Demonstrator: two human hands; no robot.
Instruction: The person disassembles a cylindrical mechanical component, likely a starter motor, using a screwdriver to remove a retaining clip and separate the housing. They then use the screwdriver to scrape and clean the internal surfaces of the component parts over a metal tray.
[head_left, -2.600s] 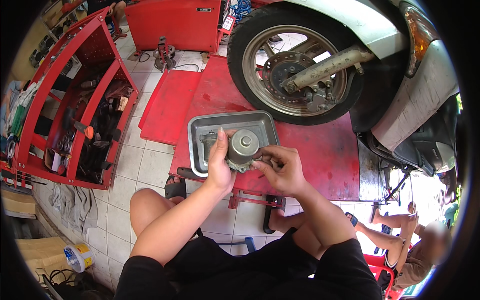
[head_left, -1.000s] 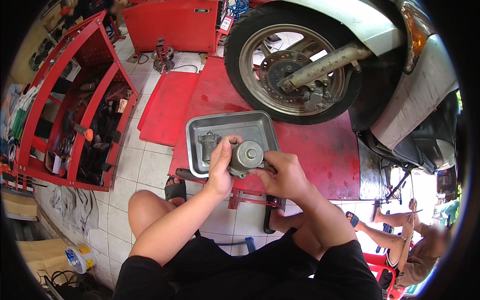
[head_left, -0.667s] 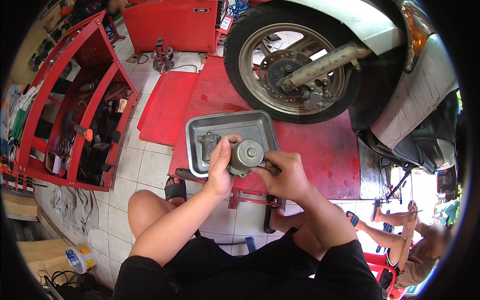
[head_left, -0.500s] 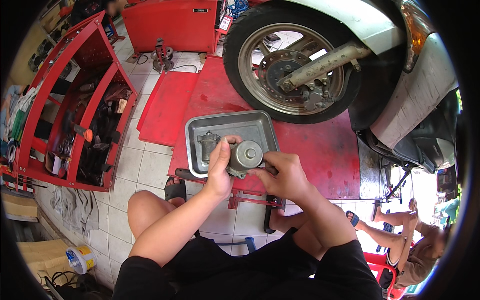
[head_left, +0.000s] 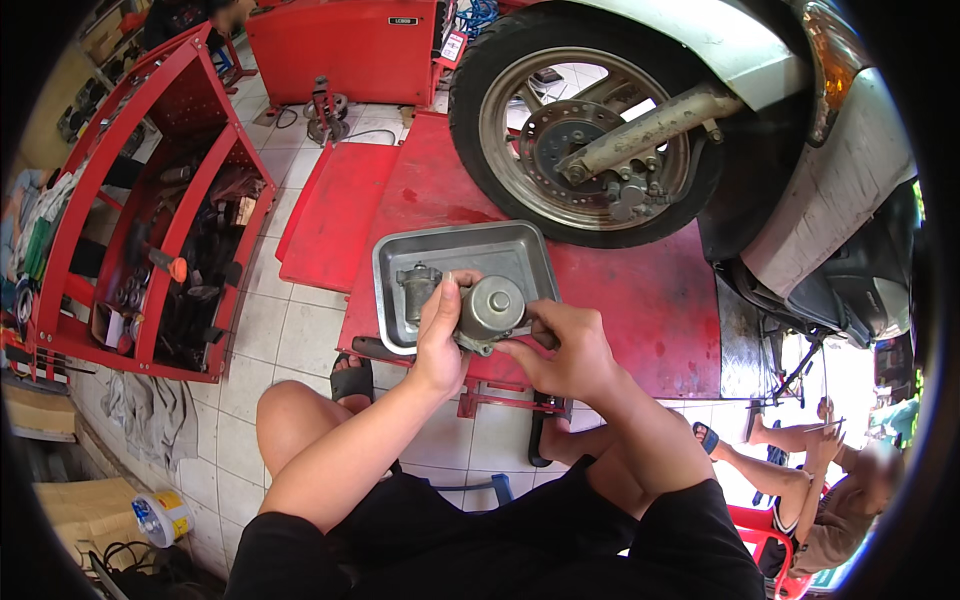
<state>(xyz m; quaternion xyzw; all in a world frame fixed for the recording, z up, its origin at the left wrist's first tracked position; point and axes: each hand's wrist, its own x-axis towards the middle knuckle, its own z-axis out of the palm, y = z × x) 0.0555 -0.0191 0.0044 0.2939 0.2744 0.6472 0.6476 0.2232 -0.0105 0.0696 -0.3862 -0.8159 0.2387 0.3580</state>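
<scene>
Over the metal tray (head_left: 462, 238), I hold up a grey cylindrical starter motor (head_left: 492, 308) with its round, stepped end cap facing me. My left hand (head_left: 440, 330) is closed round its left side, thumb up along the casing. My right hand (head_left: 570, 345) is at the right side, fingers curled and thumb by the lower flange; its grip is partly hidden behind the motor and fingers. A second, smaller cylindrical metal part (head_left: 418, 290) with a bracketed top lies in the tray, to the left of my left hand.
The tray sits on a red lift platform (head_left: 640, 300), close to a scooter's front wheel (head_left: 590, 130). At left stands a red tool rack (head_left: 200, 230). A seated person (head_left: 835, 500) is at lower right, and a white bucket (head_left: 162, 518) stands at lower left.
My right hand's fingers have shifted slightly against the motor's right side, and the thumb sits a little lower. The motor and my left hand stay nearly in place.
</scene>
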